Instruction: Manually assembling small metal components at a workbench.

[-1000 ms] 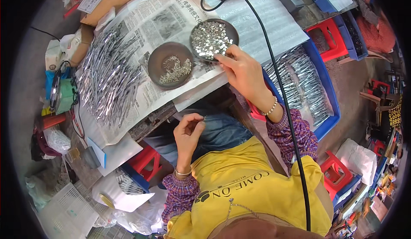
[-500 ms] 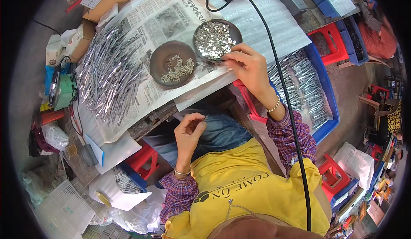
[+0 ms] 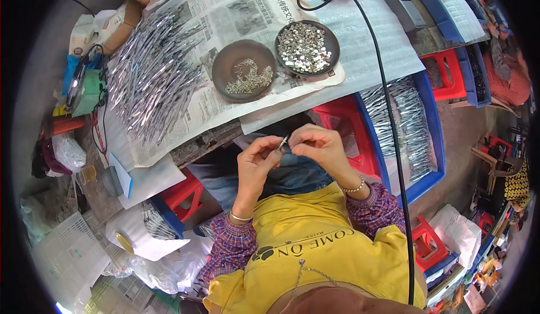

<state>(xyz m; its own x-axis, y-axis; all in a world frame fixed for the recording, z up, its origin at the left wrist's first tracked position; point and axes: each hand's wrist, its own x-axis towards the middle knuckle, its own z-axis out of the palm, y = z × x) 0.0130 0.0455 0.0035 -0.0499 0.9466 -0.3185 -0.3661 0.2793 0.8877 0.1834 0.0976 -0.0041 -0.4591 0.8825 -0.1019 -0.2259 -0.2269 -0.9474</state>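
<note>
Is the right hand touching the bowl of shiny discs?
Apart: the head view shows newspaper and white sheeting between the right hand and that bowl.

Yellow shirt [image 3: 304, 212] with black lettering [image 3: 306, 245], purple checked sleeves [image 3: 230, 243], blue jeans [image 3: 221, 176], black-and-grey newsprint [image 3: 225, 10], brown bowl [image 3: 225, 69], silver discs [image 3: 305, 46], silver strips [image 3: 154, 72], blue crate [image 3: 422, 186], red stool [image 3: 346, 111], black cable [image 3: 387, 97], tiny fingertip piece [image 3: 283, 143], apparently silver.
</note>
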